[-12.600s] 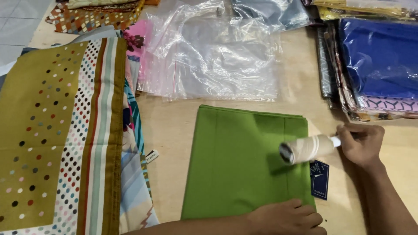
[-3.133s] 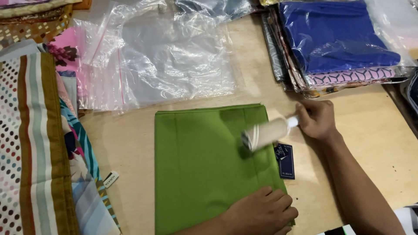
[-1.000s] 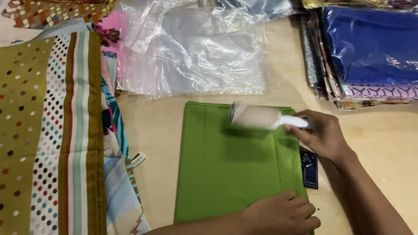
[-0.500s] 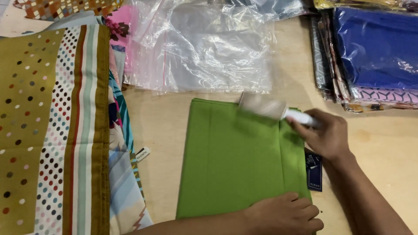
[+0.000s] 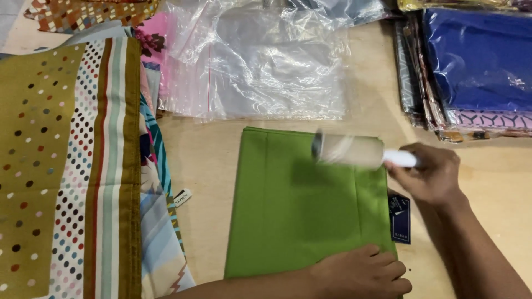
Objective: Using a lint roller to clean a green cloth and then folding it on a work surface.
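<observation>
A folded green cloth (image 5: 293,205) lies flat on the wooden table (image 5: 210,166). My left hand (image 5: 360,272) presses down flat on its near edge. My right hand (image 5: 429,173) grips the white handle of a lint roller (image 5: 349,150), whose blurred roll rests on the cloth's far right part. A dark blue tag (image 5: 400,218) sticks out from under the cloth's right edge, just below my right wrist.
Clear plastic bags (image 5: 260,61) lie beyond the cloth. A stack of patterned scarves (image 5: 66,166), olive with dots and stripes, fills the left side. Bagged folded fabrics, blue on top (image 5: 476,61), are stacked at the back right.
The lint roller has slid over the cloth's far part, from the top edge a little toward me. My left hand stays pressed on the near edge.
</observation>
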